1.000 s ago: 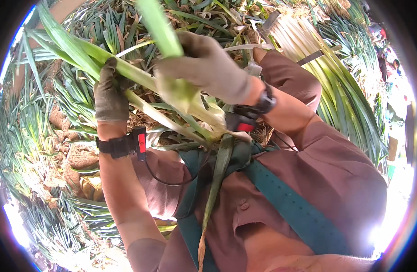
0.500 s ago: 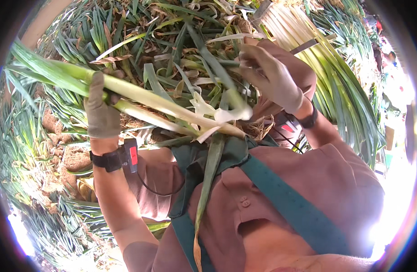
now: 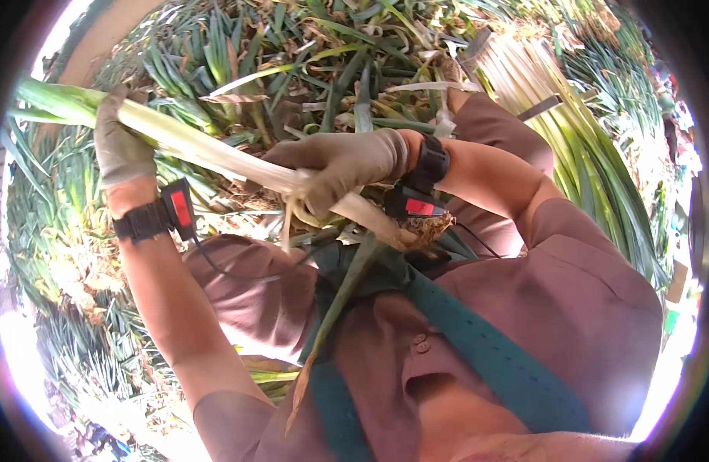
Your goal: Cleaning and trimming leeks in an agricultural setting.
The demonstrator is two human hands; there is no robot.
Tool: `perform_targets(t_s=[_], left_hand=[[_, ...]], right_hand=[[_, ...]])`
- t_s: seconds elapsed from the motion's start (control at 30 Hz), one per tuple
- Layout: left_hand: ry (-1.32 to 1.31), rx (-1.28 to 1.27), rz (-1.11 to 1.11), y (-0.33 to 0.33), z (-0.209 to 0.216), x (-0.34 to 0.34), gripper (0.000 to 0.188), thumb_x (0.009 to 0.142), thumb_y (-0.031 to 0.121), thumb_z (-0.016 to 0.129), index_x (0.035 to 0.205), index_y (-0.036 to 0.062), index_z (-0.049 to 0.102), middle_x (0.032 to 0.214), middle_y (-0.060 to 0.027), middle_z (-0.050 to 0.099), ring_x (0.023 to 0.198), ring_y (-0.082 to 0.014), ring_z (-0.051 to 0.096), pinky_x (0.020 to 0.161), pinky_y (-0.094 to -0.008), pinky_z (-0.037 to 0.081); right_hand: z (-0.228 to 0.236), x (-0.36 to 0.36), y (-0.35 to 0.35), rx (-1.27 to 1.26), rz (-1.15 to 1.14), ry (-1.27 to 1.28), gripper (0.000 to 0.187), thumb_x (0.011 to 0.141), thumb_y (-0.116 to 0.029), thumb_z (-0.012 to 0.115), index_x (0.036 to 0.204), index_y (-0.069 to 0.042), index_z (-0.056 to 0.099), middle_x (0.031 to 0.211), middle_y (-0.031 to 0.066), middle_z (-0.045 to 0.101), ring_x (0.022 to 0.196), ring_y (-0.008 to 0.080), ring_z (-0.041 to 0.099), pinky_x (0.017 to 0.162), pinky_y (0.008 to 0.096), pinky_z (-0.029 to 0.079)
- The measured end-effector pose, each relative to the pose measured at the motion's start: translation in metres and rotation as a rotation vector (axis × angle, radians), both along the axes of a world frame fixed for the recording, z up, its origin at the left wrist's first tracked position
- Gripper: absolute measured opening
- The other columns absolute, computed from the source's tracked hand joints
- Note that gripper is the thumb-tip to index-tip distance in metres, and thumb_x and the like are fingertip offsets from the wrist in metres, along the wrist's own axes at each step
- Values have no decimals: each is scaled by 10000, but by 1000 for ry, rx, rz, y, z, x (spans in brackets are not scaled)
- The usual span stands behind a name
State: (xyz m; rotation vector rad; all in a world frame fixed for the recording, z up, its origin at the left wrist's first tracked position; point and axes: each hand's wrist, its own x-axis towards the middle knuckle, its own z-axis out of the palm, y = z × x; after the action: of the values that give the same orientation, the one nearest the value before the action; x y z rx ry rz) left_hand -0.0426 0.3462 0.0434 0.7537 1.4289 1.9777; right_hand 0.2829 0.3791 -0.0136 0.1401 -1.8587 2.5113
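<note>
A large green onion point(image 3: 208, 146) lies slantwise across my lap, its green leaves point(image 3: 50, 100) at the upper left and its bushy root end point(image 3: 430, 229) at the lower right. My gloved left hand point(image 3: 123, 142) is wrapped round it where the white shaft turns green. Lower on the shaft, my gloved right hand point(image 3: 343, 165) closes round it from above, fingers curled. Thin pale strips of outer skin point(image 3: 287, 223) dangle below the right hand. One long leaf point(image 3: 339, 296) with a dry brown tip hangs down over my apron.
Beyond my knees spreads a heap of loose leaves point(image 3: 285, 85). At the upper right, a neat bundle of green onions point(image 3: 570, 131) lies in a rack with a metal bar point(image 3: 541, 108). More green onions point(image 3: 85, 331) are piled at the left. A cable point(image 3: 254, 276) runs from my left wrist device.
My right hand has come in from the upper right, where its fingers were apart, and now grips the shaft. My left hand has shifted left, still holding the upper part.
</note>
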Motion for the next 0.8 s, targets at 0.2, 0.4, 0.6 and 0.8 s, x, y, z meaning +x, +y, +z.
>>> perform_targets(t_s=[0.2, 0.4, 0.6, 0.8], left_hand=[[-164, 94, 102, -8, -33, -87, 186, 892, 206, 601, 1001, 59, 628, 911, -57, 649, 848, -193, 599, 755, -353, 498], [-230, -143, 333, -108, -112, -198, 135, 800, 242, 643, 817, 112, 609, 786, -52, 624, 762, -234, 589, 736, -404, 487], [-81, -453, 495, -183, -154, -248, 314, 851, 391, 537, 874, 81, 576, 807, -104, 601, 781, -273, 580, 737, -486, 479], [-42, -416, 751, -291, -136, -299, 356, 907, 417, 562, 943, 64, 589, 805, -82, 580, 717, -226, 528, 728, -376, 443]], right_hand=[[7, -9, -9, -148, 30, 95, 491, 1001, -528, 467, 1029, -52, 581, 831, -16, 540, 764, 89, 500, 702, 263, 453], [-14, 56, -31, -314, -70, -129, 824, 883, -622, 601, 1361, 32, 450, 1033, 58, 619, 870, 105, 577, 752, 237, 483], [37, 112, -20, 335, 146, -696, 547, 945, -442, 612, 1233, 23, 576, 1043, 86, 645, 910, 163, 589, 806, 319, 480], [36, 187, -7, 559, -560, -449, 549, 895, -440, 656, 1180, 25, 588, 997, 82, 651, 881, 180, 609, 770, 313, 493]])
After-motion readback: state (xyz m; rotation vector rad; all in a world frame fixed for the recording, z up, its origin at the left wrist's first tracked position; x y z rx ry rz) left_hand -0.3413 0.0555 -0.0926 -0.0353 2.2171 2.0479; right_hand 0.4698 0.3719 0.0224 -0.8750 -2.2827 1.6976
